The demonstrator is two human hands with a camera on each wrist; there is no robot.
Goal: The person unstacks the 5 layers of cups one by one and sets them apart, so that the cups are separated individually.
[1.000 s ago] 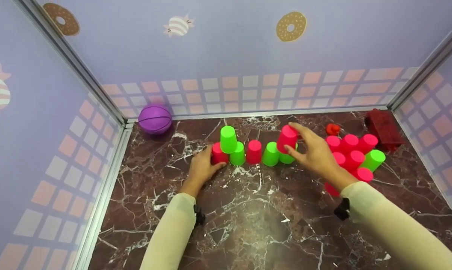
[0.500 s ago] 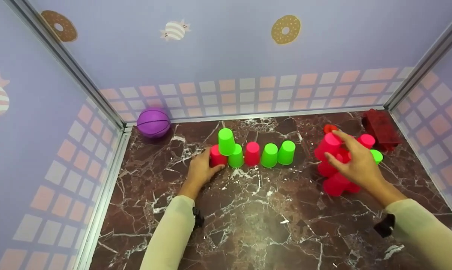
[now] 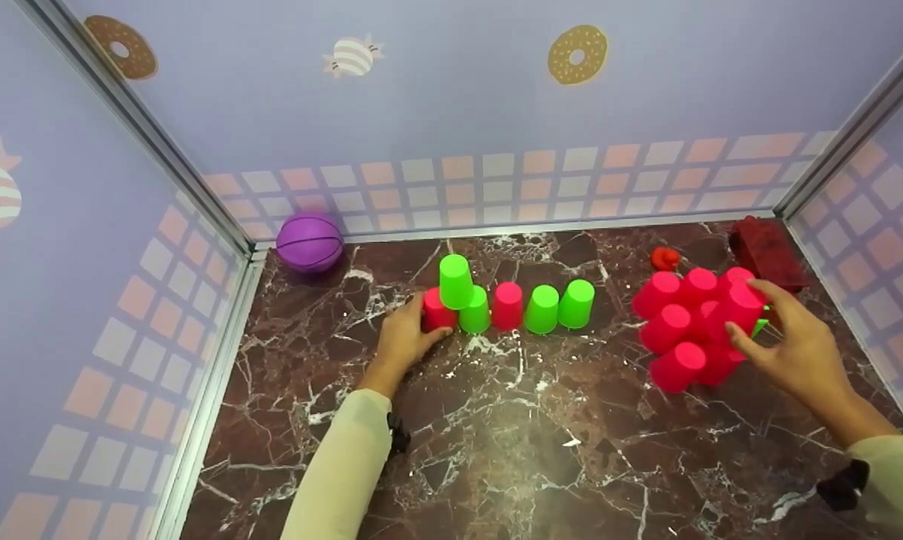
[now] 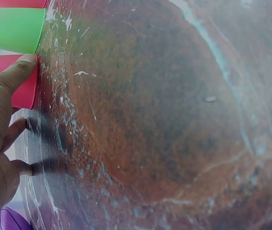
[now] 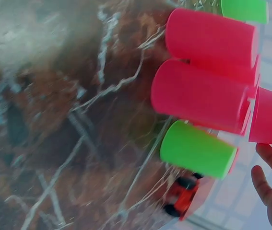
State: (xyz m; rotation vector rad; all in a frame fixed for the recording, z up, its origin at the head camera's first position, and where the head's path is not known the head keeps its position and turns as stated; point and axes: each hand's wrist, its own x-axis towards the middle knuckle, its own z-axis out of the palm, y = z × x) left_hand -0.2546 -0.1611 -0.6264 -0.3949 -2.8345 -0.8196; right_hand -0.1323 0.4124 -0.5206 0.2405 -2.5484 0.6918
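Pink and green plastic cups stand upside down on the marble-patterned table. My left hand (image 3: 403,341) grips the pink cup (image 3: 438,309) at the left end of a row, its thumb (image 4: 20,69) across the front. One green cup (image 3: 456,282) rests above this pink cup and the neighbouring green cup (image 3: 475,311). Another pink cup (image 3: 507,306) and two green cups (image 3: 543,309) continue the row. At right, my right hand (image 3: 800,349) holds a pink cup (image 3: 741,307) raised over a tight group of pink cups (image 3: 680,366). A green cup (image 5: 198,149) stands in that group, partly hidden in the head view.
A purple ball (image 3: 310,242) lies in the back left corner. A red toy (image 3: 768,253) with dark wheels sits in the back right corner, with a small red-orange object (image 3: 664,259) near it. Walls (image 3: 451,112) enclose the table at the back and both sides.
My right hand has moved from above the row's right end, over to the group of cups at right, with a pink cup in its grip. My left hand has stayed at its cup.
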